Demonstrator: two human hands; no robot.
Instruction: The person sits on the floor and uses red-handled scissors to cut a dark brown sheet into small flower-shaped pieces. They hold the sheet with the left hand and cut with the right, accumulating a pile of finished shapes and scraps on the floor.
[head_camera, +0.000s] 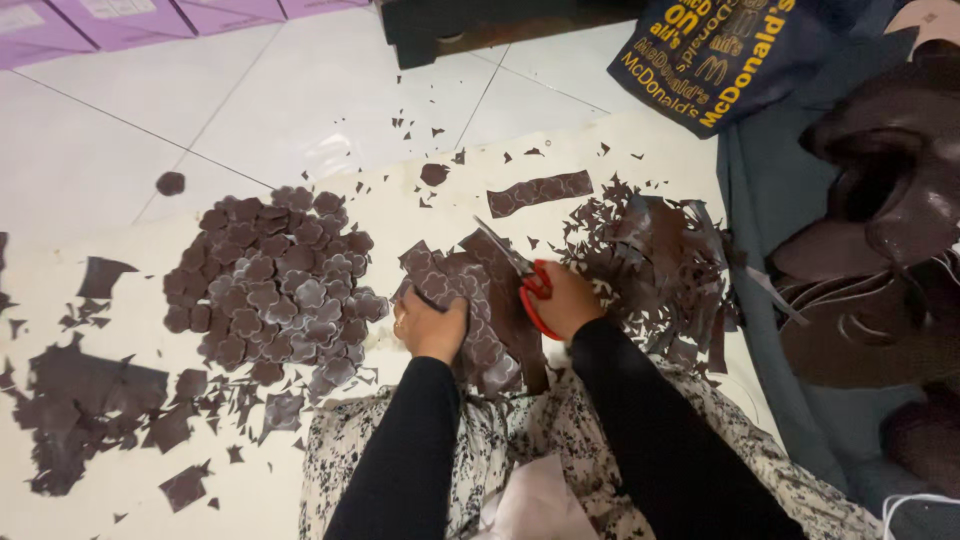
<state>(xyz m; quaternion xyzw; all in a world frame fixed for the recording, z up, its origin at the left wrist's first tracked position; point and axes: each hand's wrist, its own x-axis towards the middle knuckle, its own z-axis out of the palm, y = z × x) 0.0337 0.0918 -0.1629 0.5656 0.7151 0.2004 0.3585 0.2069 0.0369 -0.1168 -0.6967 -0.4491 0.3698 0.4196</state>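
Two hands low, knuckles up: left hand (432, 325) pinches dark brown patterned sheet (478, 300), right hand (563, 297) grips red-handled scissors (522, 277) cutting it.

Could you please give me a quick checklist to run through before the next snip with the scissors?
1. Left hand grips the dark brown sheet: ok.
2. Right hand holds the red-handled scissors: ok.
3. Left fingers clear of the blades: cannot tell, the sheet hides the fingertips.
4. Blade tips on a printed flower outline: cannot tell, too small to see.
5. Pile of cut flower shapes lies apart from the cutting spot: ok.
6. Offcut scraps crowd close beside the right hand: not ok.
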